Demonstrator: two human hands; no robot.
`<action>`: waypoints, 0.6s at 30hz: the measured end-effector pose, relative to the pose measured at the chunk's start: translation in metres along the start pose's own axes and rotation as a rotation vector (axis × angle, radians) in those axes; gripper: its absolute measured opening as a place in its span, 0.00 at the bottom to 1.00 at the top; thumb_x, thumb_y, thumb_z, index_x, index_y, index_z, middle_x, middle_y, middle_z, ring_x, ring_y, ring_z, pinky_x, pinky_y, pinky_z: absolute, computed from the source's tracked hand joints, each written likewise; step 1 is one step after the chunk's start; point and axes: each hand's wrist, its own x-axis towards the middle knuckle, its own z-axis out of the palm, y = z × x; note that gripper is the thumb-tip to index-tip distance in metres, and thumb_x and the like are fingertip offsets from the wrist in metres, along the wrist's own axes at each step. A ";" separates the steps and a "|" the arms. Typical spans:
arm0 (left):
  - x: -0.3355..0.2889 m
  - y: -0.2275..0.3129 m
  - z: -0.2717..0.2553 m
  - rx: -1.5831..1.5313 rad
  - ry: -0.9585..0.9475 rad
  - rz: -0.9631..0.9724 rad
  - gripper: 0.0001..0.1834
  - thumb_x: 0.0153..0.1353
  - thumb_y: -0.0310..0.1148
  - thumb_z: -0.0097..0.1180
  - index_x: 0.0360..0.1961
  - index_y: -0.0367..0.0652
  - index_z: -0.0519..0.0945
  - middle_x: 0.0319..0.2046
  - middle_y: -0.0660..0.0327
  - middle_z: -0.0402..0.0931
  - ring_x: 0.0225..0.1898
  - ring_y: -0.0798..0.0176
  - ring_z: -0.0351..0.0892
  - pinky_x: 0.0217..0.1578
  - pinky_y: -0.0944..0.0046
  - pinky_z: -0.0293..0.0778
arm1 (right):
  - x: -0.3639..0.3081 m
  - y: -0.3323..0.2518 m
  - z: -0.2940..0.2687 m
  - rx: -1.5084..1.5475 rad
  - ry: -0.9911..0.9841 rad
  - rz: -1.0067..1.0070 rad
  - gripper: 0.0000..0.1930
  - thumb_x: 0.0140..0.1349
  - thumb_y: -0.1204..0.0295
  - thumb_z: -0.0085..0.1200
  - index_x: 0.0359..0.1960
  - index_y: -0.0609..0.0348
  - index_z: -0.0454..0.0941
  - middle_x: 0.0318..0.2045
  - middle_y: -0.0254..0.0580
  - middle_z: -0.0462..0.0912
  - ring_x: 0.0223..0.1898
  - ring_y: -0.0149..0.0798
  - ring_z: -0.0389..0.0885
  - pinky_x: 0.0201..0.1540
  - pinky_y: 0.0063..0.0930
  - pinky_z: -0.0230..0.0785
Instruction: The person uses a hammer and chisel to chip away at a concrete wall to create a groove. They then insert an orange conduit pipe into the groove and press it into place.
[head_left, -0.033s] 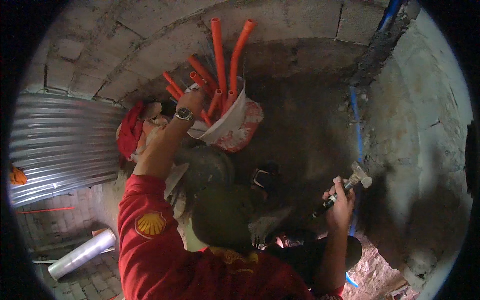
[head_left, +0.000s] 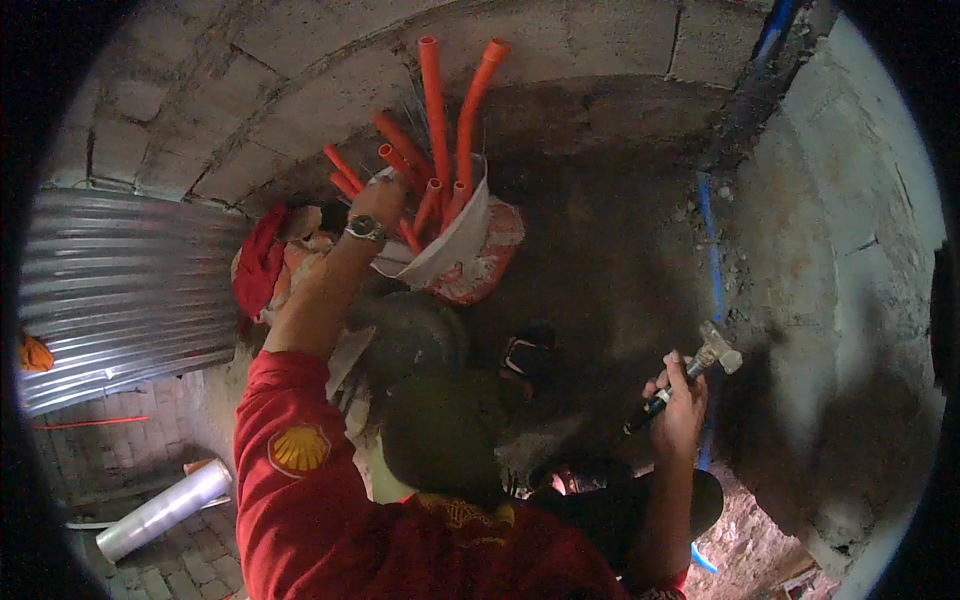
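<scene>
Right fingers (head_left: 676, 371) wrapped round hammer (head_left: 717, 350) handle; likely head-heavy, rigid. Left hand (head_left: 379, 204) at white sack (head_left: 458, 240) mouth among orange pipes (head_left: 434, 110), grip hidden, can't tell. Pipes probably light, smooth; grab mid-length.

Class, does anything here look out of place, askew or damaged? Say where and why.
The orange pipes lean at mixed angles from the white sack by the left hand. One tall pipe looks bent near its top, unlike its neighbour, though the lens may exaggerate this. No spill stands out.
</scene>
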 end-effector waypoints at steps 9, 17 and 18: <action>-0.052 -0.052 -0.087 -0.149 0.173 -0.198 0.18 0.60 0.37 0.60 0.49 0.41 0.77 0.35 0.45 0.84 0.41 0.40 0.85 0.41 0.43 0.79 | -0.002 0.005 0.000 0.135 -0.062 -0.003 0.11 0.67 0.68 0.62 0.41 0.55 0.72 0.20 0.32 0.71 0.19 0.32 0.71 0.22 0.29 0.68; -0.135 -0.054 -0.220 -1.011 0.755 -0.301 0.16 0.64 0.34 0.64 0.49 0.35 0.81 0.43 0.55 0.82 0.45 0.62 0.80 0.47 0.63 0.77 | 0.001 0.006 -0.002 0.169 -0.011 0.073 0.08 0.63 0.71 0.64 0.35 0.53 0.75 0.19 0.30 0.71 0.16 0.30 0.69 0.17 0.27 0.62; -0.152 -0.004 -0.251 -1.094 0.851 -0.346 0.18 0.66 0.31 0.61 0.53 0.34 0.77 0.47 0.55 0.79 0.46 0.61 0.78 0.46 0.62 0.76 | 0.011 0.023 -0.007 0.207 -0.071 0.078 0.09 0.63 0.70 0.64 0.35 0.53 0.74 0.19 0.30 0.71 0.16 0.30 0.68 0.18 0.27 0.62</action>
